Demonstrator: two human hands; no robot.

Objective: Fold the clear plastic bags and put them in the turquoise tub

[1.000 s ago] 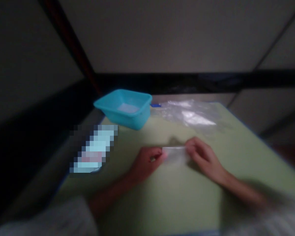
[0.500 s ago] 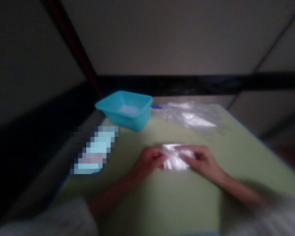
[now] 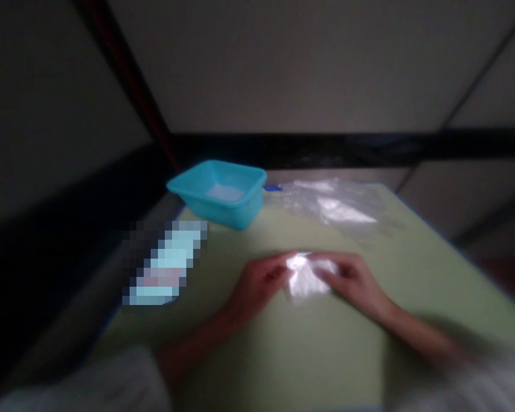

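Note:
A small clear plastic bag [image 3: 308,282], shiny and creased, is between my hands over the middle of the table. My left hand [image 3: 260,280] pinches its left edge, with the fingers stretched along the upper edge. On the other side, my right hand [image 3: 352,277] is closed on the right part of the bag, thumb in front. Whether the bag has anything inside is too blurred and bright to tell.
A turquoise plastic basin [image 3: 236,214] with something whitish in it stands at the back left. Clear plastic bags [image 3: 347,209] lie at the back right, beside a small blue object [image 3: 273,187]. A pixelated, pale-blue flat item [image 3: 167,263] lies at the left edge of the green table [image 3: 283,355].
My left fingers have moved up and right along the bag's upper edge, close to the right fingertips. The bag looks more crumpled at its upper left. My right hand has hardly moved.

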